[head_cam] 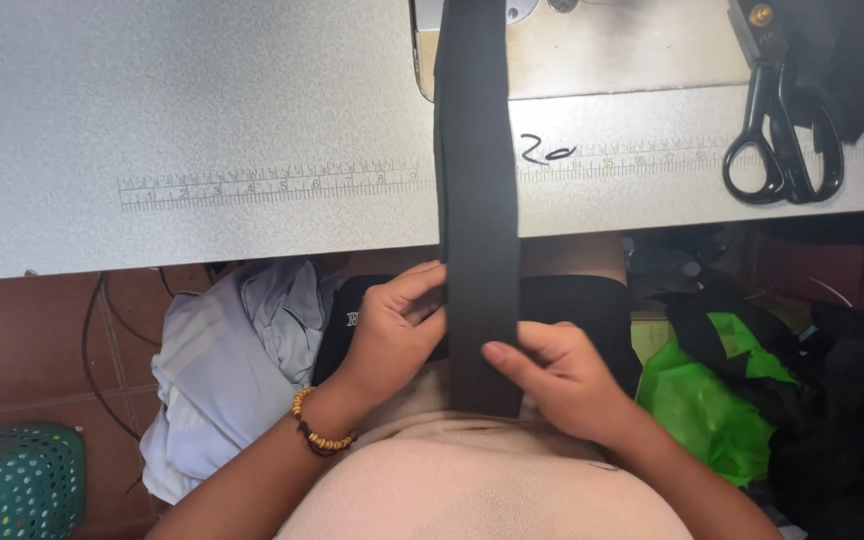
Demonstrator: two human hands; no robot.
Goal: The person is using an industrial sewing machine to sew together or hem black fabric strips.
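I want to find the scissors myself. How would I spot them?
Start at the big speckled grey sewing table with a ruler strip along its front. Go to its far right end, past the long black fabric strip hanging over the edge. The scissors lie there, all black with two looped handles and a brass screw, beside dark cloth.

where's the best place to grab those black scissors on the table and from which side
Probably by the finger loops of the scissors: they lie near the front edge of the table, pointing toward the person, blades away. Come from the near right side with the right hand.
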